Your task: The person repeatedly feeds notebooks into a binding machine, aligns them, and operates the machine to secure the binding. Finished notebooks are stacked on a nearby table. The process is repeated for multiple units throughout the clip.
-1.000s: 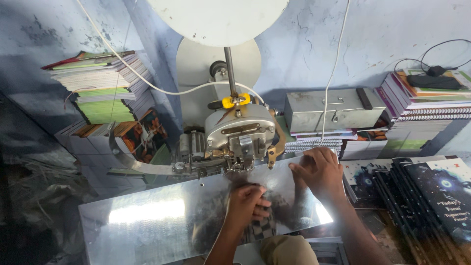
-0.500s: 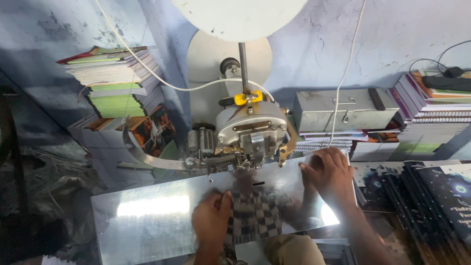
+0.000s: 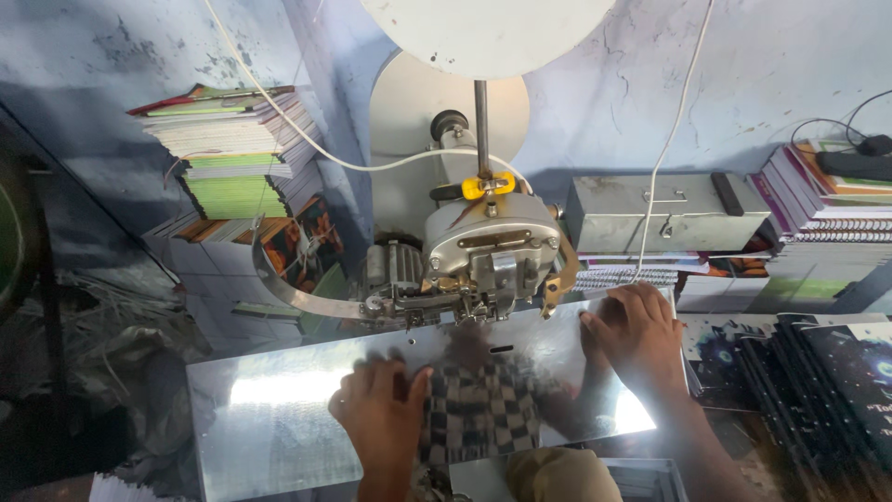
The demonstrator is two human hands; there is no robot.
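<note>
My left hand lies flat on a shiny metal work plate, fingers apart, holding nothing. On the plate's right part rests my right hand, fingers spread and empty, close to its far edge. Just behind the plate stands a grey metal machine head with a yellow clip on a vertical rod. A checked pattern on the plate between my hands is a reflection of clothing.
A tall stack of notebooks sits at the back left. Right of the machine is a grey metal box, with spiral-bound books beyond it. Dark-covered books lie at the right. A white cord hangs down.
My left hand has slid left and back toward me across the plate, away from the machine head. My right hand has stayed on the plate's right part.
</note>
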